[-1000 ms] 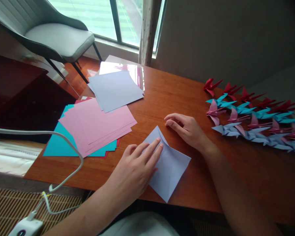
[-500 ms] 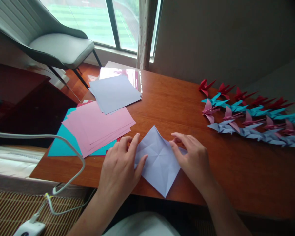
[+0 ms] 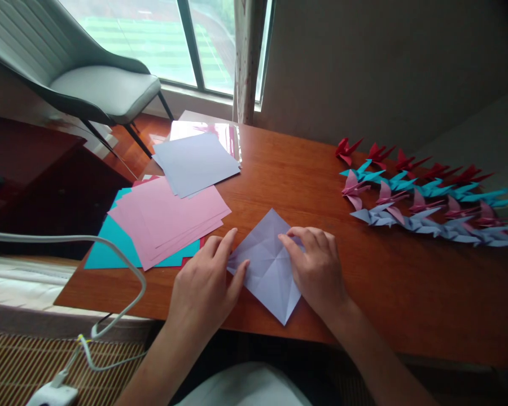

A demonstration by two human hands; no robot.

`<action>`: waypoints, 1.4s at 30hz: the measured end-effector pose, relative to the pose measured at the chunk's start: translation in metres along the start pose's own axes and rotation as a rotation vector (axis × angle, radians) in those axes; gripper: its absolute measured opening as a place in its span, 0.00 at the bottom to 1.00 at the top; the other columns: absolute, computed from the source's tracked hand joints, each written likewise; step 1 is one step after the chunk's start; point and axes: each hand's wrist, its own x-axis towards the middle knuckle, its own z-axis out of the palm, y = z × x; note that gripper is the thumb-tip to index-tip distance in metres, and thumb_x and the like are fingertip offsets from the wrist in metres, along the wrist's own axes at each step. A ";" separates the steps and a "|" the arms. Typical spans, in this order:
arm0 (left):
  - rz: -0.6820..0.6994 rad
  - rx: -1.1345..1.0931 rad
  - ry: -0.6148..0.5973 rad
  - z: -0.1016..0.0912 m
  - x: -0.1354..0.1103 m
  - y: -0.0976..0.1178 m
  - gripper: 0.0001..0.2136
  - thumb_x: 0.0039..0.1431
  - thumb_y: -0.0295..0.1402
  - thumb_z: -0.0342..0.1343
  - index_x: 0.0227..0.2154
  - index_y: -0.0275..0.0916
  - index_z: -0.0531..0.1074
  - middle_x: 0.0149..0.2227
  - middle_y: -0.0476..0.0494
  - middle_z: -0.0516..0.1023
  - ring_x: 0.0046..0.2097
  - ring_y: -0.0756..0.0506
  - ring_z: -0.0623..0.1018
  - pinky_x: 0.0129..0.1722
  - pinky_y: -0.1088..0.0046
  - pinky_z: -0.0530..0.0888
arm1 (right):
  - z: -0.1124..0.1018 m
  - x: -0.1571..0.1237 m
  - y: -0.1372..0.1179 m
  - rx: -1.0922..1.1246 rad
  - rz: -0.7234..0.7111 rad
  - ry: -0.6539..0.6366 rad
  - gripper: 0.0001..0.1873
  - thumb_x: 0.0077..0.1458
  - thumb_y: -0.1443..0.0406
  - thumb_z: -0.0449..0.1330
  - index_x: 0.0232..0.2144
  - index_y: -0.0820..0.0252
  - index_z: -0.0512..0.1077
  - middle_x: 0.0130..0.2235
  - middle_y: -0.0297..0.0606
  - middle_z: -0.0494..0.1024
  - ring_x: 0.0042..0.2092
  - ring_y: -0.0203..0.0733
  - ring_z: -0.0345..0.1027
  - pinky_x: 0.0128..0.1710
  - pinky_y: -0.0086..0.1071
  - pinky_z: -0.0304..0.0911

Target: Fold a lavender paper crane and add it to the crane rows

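A creased lavender paper square [image 3: 267,265] lies like a diamond near the front edge of the wooden table [image 3: 305,175]. My left hand [image 3: 205,287] pinches its left corner between thumb and fingers. My right hand [image 3: 315,268] covers its right corner, fingers curled onto the paper. Fold lines cross at the sheet's middle.
Loose sheets lie at the left: lavender [image 3: 195,160], pink [image 3: 169,217], teal [image 3: 110,248]. Rows of folded paper cranes [image 3: 415,194] in red, teal, pink and lavender line the right side. A white cable [image 3: 122,270] hangs off the table's left. A grey chair [image 3: 97,84] stands by the window.
The paper went from a folded shape under my left hand to an opened, creased square. Both hands have come in to grip its side corners.
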 end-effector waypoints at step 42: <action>0.345 0.066 0.099 0.036 -0.016 0.033 0.30 0.66 0.39 0.48 0.66 0.27 0.56 0.70 0.31 0.55 0.70 0.35 0.57 0.67 0.52 0.54 | -0.004 0.034 -0.018 -0.030 0.178 -0.422 0.28 0.67 0.64 0.47 0.68 0.57 0.55 0.48 0.45 0.77 0.45 0.46 0.72 0.37 0.34 0.70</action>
